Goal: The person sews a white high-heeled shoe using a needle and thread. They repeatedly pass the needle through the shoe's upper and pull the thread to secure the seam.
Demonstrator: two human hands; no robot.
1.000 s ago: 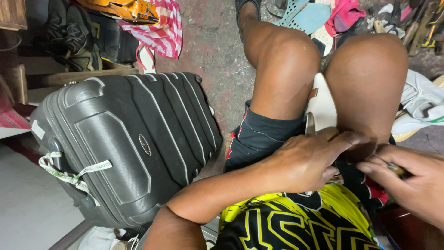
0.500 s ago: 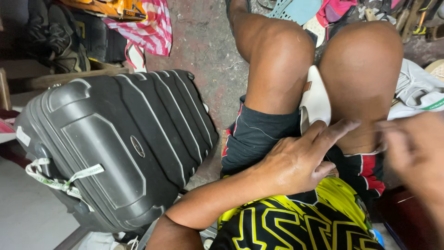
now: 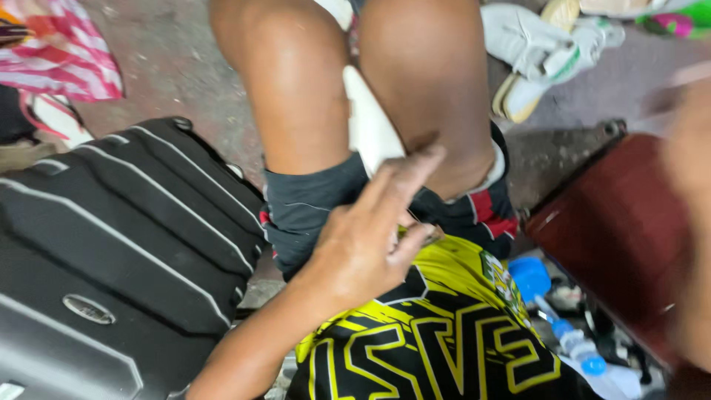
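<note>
My left hand (image 3: 363, 248) rests on my lap where the dark shorts (image 3: 304, 204) meet my yellow and black shirt (image 3: 437, 333). Its fingers are spread, and the forefinger points up along my right thigh. It grips nothing that I can see. A white flat object (image 3: 368, 126) stands between my bare knees, just above the fingertips. My right hand (image 3: 695, 222) is only a blur at the right edge, above a dark red case (image 3: 615, 230). Whether it holds anything is hidden by the blur.
A black ribbed hard suitcase (image 3: 111, 252) lies close at my left. Below the red case are a blue cap (image 3: 529, 278) and a plastic bottle (image 3: 578, 348). White shoes (image 3: 541, 52) lie on the concrete floor at the top right, a pink striped cloth (image 3: 59, 52) at the top left.
My right hand has pulled away from my lap to the right edge of view. The view has swung right and closer. My left hand's fingers have spread and lifted slightly.
</note>
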